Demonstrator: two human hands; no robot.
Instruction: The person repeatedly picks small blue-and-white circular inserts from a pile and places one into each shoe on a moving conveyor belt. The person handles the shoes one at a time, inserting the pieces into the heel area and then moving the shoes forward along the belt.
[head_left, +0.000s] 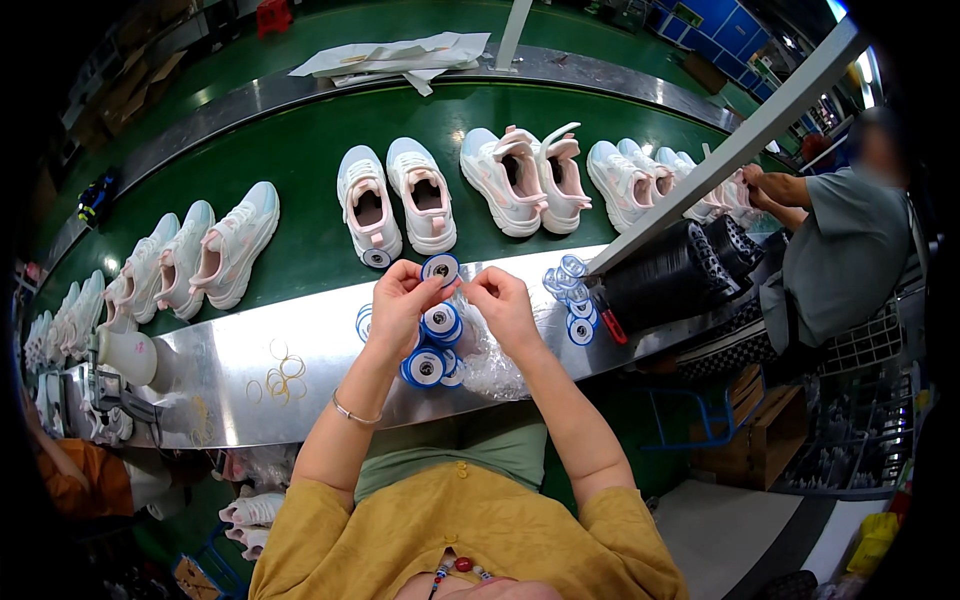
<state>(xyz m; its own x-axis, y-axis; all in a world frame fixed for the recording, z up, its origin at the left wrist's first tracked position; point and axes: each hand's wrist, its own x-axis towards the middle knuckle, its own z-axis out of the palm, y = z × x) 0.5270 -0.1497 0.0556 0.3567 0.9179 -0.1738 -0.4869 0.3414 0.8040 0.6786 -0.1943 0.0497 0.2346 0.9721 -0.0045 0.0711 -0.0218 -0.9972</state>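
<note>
My left hand [402, 306] pinches a round blue-rimmed tag [440, 268] with a white face and dark centre. Close to the tag's right edge, my right hand [504, 310] has thumb and fingertips pressed together; what they hold is too small to make out. Below both hands, several similar blue-rimmed tags [424, 367] lie heaped on the metal ledge, beside crumpled clear plastic [493, 368]. Just beyond stands a pair of white shoes with pink trim, the left shoe [369, 203] bearing a tag at its heel and the right shoe [422, 195] showing none.
White shoes [520, 180] line the green conveyor belt [300, 155] on both sides. Yellow rubber bands [283, 375] lie on the ledge at left. More tags [572, 297], a red-handled tool [611, 320] and a slanted post [730, 150] are at right, near a co-worker [840, 250].
</note>
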